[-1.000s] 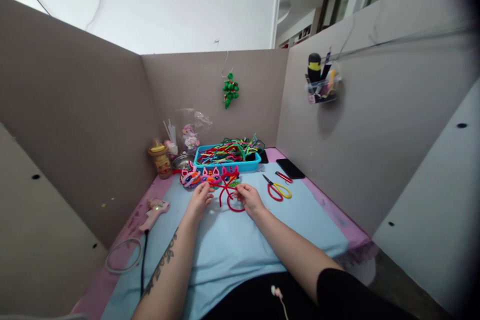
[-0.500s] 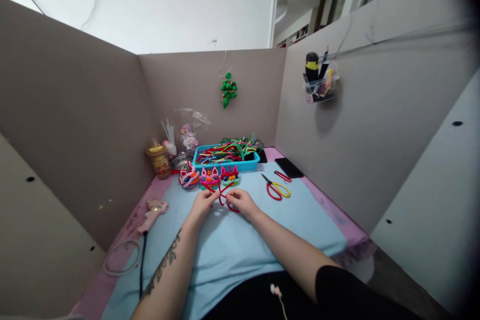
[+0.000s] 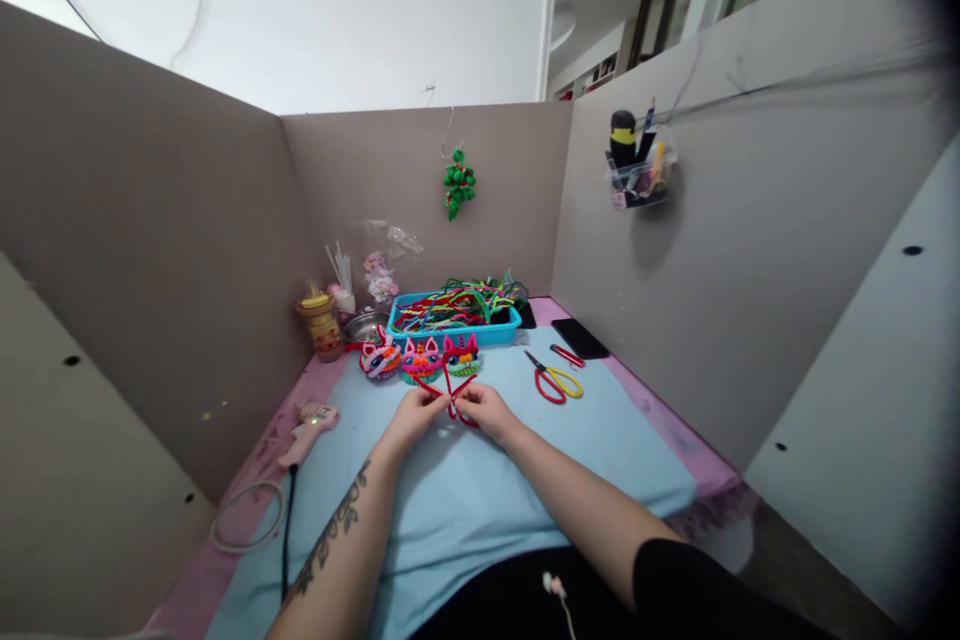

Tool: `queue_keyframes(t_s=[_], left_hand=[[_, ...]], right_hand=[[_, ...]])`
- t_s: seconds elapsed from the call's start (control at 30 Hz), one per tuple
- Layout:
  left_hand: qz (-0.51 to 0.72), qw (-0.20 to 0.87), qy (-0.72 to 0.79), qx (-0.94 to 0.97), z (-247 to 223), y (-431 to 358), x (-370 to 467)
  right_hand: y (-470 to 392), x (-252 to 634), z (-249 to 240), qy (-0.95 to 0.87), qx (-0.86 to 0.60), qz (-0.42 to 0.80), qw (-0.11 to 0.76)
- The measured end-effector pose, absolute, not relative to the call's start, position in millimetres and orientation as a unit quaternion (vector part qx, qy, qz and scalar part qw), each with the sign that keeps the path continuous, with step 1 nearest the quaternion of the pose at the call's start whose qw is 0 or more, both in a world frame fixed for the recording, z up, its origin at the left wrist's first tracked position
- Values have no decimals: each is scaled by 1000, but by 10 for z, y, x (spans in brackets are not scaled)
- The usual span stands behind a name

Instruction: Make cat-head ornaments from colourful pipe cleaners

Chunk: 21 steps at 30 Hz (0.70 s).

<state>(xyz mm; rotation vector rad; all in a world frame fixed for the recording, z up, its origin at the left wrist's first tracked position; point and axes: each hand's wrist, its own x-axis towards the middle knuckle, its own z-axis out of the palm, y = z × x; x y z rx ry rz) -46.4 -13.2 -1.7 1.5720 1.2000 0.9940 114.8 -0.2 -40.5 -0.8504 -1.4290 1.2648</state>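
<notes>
A red pipe cleaner (image 3: 451, 390) is pinched between both hands over the light blue mat (image 3: 480, 490), its ends crossing upward in a V. My left hand (image 3: 414, 414) grips it on the left and my right hand (image 3: 482, 409) on the right, fingertips nearly touching. Just beyond the hands lie three small colourful cat-face pieces (image 3: 420, 359) in a row. Behind them stands a blue tray (image 3: 453, 318) heaped with pipe cleaners of many colours.
Red and yellow scissors (image 3: 553, 380) and a black phone (image 3: 580, 337) lie to the right. A pink glue gun (image 3: 307, 426) with its black cord lies at the left, by a coiled ring (image 3: 247, 515). A yellow cup (image 3: 322, 320) stands at back left. Grey partitions enclose the desk.
My hands have drawn closer together and a little toward me. The red pipe cleaner's wide loop has tightened into a small crossed shape between my fingertips.
</notes>
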Motion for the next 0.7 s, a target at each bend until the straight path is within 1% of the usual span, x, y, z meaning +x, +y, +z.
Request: queue_keyframes(t_s=[0.3, 0.7], left_hand=[[410, 458, 480, 626, -48, -118, -485], [403, 438, 501, 628, -14, -133, -466]], right_hand=[[-16, 1143, -392, -617, -349, 520, 477], [-19, 1164, -408, -607, -353, 530, 476]])
